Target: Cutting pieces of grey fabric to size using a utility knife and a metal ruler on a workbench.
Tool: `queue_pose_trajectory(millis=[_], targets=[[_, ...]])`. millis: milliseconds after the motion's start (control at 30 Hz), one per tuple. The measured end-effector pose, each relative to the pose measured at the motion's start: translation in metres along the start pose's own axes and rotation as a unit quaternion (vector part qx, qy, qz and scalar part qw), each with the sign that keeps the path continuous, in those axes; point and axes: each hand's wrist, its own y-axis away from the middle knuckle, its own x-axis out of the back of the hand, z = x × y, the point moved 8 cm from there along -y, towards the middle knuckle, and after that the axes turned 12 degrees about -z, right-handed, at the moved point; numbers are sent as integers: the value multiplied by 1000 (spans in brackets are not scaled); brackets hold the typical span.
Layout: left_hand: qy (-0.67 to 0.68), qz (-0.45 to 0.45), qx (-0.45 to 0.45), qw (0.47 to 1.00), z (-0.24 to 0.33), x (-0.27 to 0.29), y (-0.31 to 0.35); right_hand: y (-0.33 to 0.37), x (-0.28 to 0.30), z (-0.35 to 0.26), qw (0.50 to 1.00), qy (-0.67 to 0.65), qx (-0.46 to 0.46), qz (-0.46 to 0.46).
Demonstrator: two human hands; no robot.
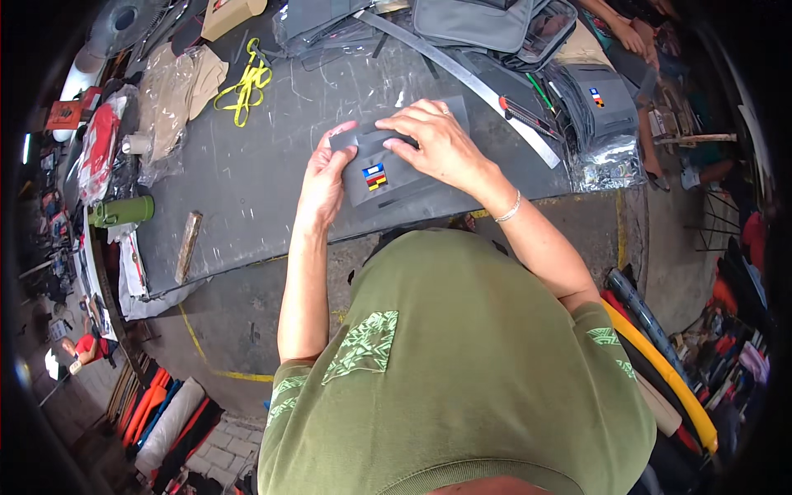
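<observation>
A flat grey fabric panel (396, 175) with a small multicoloured patch (374, 176) lies at the near edge of the dark table, in front of my body. My left hand (323, 175) is closed at the panel's upper left corner, pinching a small grey piece (344, 142) between thumb and fingers. Over the panel's upper part, my right hand (441, 142) has its fingers bent and its thumb close to them, gripping the panel's upper edge. Part of the panel is hidden beneath that hand.
A metal ruler (470, 78) slants across the table's right half, with a red-and-black cutter (524, 114) against it. Grey bags (478, 29) are piled at the back. A yellow strap (245, 87) and a green bottle (124, 211) lie left. Another person's hand (629, 37) shows far right.
</observation>
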Motion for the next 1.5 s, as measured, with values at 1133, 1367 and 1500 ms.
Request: queue_pose_trajectory(millis=[1133, 1367, 1500], targets=[[-569, -12, -117, 814, -26, -19, -55, 104, -9, 91, 927, -136, -278, 212], [-203, -175, 132, 954, -119, -41, -84, 83, -61, 83, 908, -226, -351, 28], [-165, -131, 151, 966, -135, -19, -90, 107, -32, 116, 936, -161, -299, 94]])
